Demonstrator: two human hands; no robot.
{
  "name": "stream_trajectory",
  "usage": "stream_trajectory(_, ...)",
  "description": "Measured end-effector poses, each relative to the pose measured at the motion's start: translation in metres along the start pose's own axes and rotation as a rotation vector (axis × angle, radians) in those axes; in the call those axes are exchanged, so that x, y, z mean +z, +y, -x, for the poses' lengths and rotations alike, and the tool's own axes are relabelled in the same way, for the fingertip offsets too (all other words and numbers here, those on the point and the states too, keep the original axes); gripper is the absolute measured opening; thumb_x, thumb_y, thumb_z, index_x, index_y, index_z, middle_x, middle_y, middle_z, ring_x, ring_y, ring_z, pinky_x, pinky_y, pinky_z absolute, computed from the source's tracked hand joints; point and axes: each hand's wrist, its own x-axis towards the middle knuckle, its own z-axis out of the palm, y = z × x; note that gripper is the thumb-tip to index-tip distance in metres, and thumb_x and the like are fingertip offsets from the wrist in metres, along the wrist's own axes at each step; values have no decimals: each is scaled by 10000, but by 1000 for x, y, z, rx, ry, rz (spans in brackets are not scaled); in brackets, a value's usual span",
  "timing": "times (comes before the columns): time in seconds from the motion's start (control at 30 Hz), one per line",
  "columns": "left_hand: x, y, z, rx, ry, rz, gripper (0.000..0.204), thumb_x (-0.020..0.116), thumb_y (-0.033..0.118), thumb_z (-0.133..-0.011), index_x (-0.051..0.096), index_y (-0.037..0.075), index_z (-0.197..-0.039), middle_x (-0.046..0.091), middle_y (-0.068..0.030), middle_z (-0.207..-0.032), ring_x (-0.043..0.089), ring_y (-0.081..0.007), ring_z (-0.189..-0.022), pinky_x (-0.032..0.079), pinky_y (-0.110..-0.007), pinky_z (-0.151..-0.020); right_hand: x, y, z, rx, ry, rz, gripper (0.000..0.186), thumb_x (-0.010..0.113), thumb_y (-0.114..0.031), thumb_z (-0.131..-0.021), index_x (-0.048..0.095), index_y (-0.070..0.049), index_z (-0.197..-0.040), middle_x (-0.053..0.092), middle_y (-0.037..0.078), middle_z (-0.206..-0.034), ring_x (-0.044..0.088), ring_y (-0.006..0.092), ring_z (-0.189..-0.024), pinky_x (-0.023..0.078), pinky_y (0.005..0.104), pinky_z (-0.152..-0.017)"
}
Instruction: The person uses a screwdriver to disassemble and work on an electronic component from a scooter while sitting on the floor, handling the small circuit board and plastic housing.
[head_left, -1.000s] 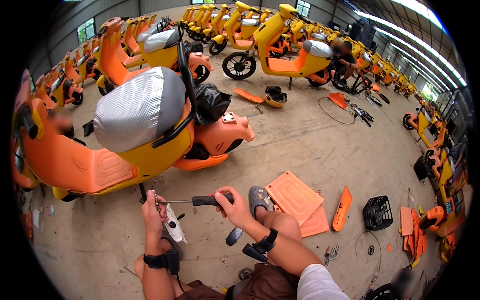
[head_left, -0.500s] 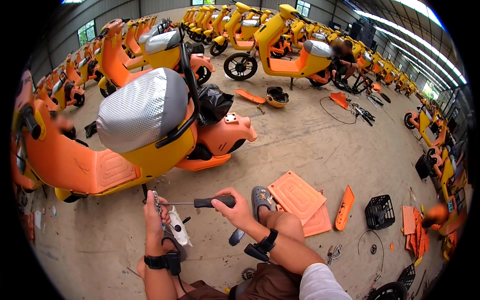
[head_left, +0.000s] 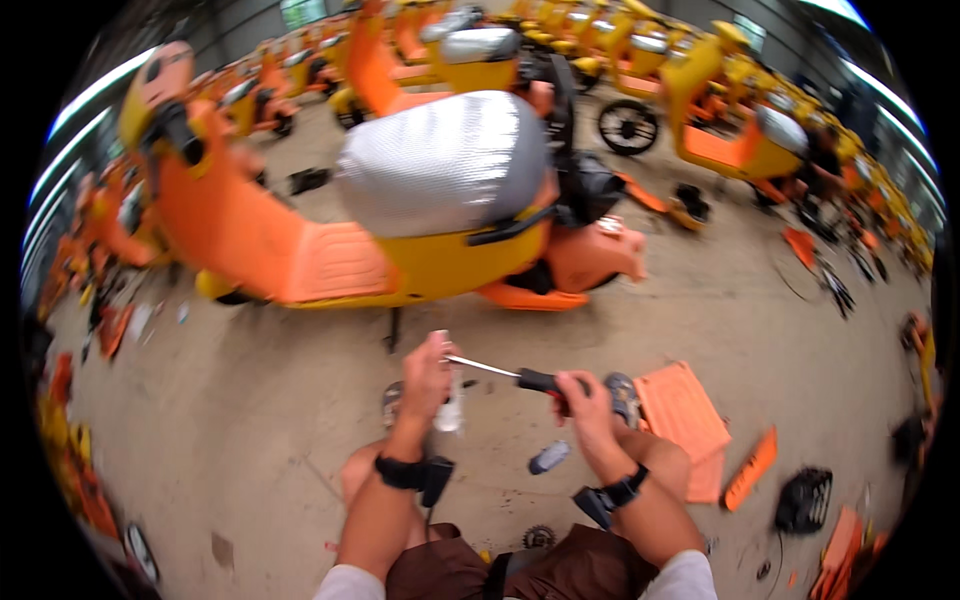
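My right hand (head_left: 587,400) wraps round the black handle of a screwdriver (head_left: 540,382). Its long metal shaft points left and reaches my left hand (head_left: 430,372). That hand is closed on a small metal part, mostly hidden now by the fingers and by blur. Where the screwdriver's tip ends behind the fingers I cannot make out. Just below the left hand, a white elongated piece (head_left: 451,412) shows on the floor between my feet. Ahead stands an orange and yellow scooter (head_left: 345,265) with a silver seat cover (head_left: 440,165).
Flat orange panels (head_left: 683,405) lie by my right foot, with a narrow orange strip (head_left: 750,468) and black basket (head_left: 804,500) farther right. A grey rounded piece (head_left: 549,457) and a toothed sprocket (head_left: 538,537) lie near my knees. Rows of scooters line the back; a person (head_left: 822,160) sits far right.
The view has swung left, so the scooter and floor parts appear farther right. Both hands keep their hold; the screwdriver's shaft now slopes up toward the left hand, where it was nearly level.
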Motion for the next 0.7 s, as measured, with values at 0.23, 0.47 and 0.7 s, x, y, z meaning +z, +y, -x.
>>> stream_trajectory(0.23, -8, -2, -3, -6, -6, -75, 545, 494, 495, -968, 539, 12, -720, 448, -13, -608, 426, -102, -561, 361, -288, -524, 1, -13, 8, -341, 22, 289, 392, 786, -97, -769, 567, -16, -1084, 612, 58, -884, 576, 102, -740, 473, 218, -639)
stream_trajectory(0.47, -7, -3, -1, 102, 24, -208, 414, 600, 380, -921, 536, 5, -759, 455, -19, -619, 407, -110, -597, 374, -308, -548, 15, -30, 11, -168, 0, 209, 276, 741, -123, -826, 579, 4, -1010, 622, 76, -725, 561, 104, -563, 445, 216, -495)
stream_trajectory(0.7, 9, 2, -1, 223, 50, -222, 267, 663, 226, -876, 549, 4, -781, 526, -61, -618, 470, -116, -571, 414, -321, -532, 6, -29, 1, 72, 69, 41, 249, 715, -245, -874, 601, -44, -966, 562, 35, -664, 472, 99, -467, 350, 226, -383)
